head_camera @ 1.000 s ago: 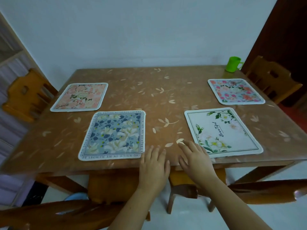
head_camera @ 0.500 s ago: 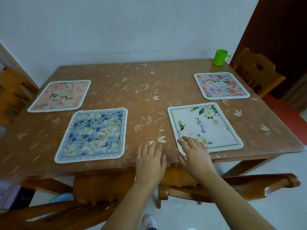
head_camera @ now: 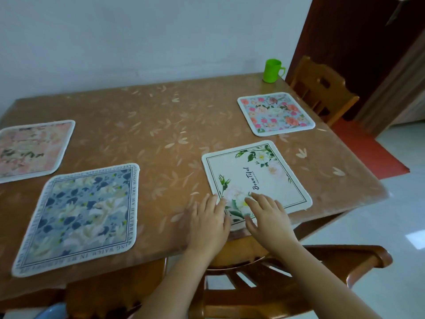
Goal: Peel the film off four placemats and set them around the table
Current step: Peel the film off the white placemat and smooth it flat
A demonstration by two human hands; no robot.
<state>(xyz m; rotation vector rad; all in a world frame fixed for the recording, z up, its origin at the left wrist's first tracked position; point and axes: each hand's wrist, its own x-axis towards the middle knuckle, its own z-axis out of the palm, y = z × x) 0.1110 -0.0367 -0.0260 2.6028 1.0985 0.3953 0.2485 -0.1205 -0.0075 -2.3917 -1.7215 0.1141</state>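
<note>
Four rounded-square placemats lie flat on the glossy, leaf-patterned brown table [head_camera: 161, 134]: peach floral placemat [head_camera: 32, 148] far left, blue floral placemat [head_camera: 85, 215] with lettered border near left, pink-rose placemat [head_camera: 276, 113] far right, white placemat [head_camera: 271, 180] with green sprigs near right. Left hand [head_camera: 210, 221] and right hand [head_camera: 269, 215], fingers straight and spread, rest on the white placemat's near-left corner, gripping nothing. A green plastic cup [head_camera: 272, 70] stands at the far right corner.

Left hand [head_camera: 210, 221] and right hand [head_camera: 268, 215] flat, side by side
</note>
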